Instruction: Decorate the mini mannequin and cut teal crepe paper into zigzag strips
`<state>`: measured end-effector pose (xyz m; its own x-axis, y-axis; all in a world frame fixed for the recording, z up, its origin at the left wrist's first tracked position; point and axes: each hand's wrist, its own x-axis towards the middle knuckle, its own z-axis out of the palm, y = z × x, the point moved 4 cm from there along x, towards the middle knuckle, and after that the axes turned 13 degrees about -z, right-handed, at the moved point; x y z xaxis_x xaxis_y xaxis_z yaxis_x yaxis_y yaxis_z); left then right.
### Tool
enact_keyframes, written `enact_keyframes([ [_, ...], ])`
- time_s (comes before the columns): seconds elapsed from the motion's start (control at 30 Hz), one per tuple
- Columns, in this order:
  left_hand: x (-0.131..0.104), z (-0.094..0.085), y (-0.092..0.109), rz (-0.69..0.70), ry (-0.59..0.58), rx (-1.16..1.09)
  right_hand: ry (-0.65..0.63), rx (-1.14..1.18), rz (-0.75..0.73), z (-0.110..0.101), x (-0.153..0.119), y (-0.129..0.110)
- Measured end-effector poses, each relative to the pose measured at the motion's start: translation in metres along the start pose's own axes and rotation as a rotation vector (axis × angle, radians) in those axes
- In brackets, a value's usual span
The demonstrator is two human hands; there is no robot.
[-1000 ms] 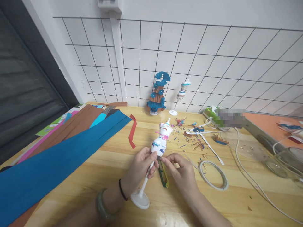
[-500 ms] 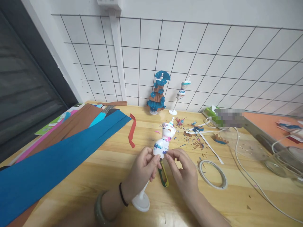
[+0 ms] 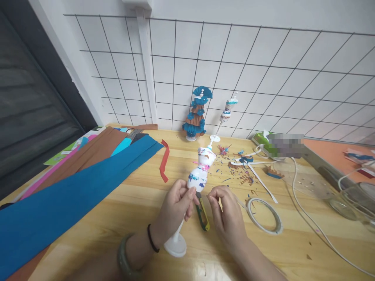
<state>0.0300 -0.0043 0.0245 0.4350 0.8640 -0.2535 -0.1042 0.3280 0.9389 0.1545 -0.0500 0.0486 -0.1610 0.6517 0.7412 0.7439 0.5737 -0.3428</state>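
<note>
I see the left hand (image 3: 174,207) with its fingers closed round the lower end of a small white dress-form mannequin (image 3: 197,179), which leans over the wooden counter (image 3: 123,207), torso tipped rightward and its round base low. Just right of this mannequin is the right hand (image 3: 227,210), thumb and forefinger pinched together; whether anything thin sits between them I can't tell. A yellow-and-green cutter (image 3: 204,214) lies just below the mannequin's torso. To its right are a tape roll (image 3: 279,223) and scattered paper scraps (image 3: 247,177); beyond those, a green packet (image 3: 260,140) borders on a blurred, unreadable patch. Left of the mannequin a red paper strip (image 3: 164,164) lies, then bare wood as far as the long edge of a blue paper sheet (image 3: 82,195). Behind it stand a mannequin in blue-and-brown frills (image 3: 195,119) and a plainer mannequin (image 3: 225,114), close to the wall.
</note>
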Motion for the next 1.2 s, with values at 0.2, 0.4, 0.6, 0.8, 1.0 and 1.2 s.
enact_keyframes([
  [0.2, 0.001, -0.001, -0.001, 0.008, -0.035, 0.005, 0.062, 0.02, -0.024, -0.005, 0.004, -0.001],
  [0.4, -0.002, 0.001, -0.002, 0.028, -0.05, 0.051, 0.093, 0.002, -0.036, -0.008, 0.008, 0.0],
  [0.6, -0.003, 0.002, -0.001, 0.017, -0.044, 0.071, 0.031, -0.016, -0.042, -0.006, 0.006, 0.001],
  [0.8, 0.003, -0.003, 0.004, -0.038, -0.008, -0.007, 0.121, 0.053, 0.068, -0.009, 0.002, 0.01],
  [1.0, 0.011, -0.011, 0.004, -0.113, 0.007, -0.123, 0.12, 0.106, 0.315, -0.015, 0.002, 0.035],
  [1.2, 0.018, -0.02, 0.002, -0.139, 0.013, -0.257, -0.117, 0.036, 0.472, -0.016, 0.021, 0.109],
])
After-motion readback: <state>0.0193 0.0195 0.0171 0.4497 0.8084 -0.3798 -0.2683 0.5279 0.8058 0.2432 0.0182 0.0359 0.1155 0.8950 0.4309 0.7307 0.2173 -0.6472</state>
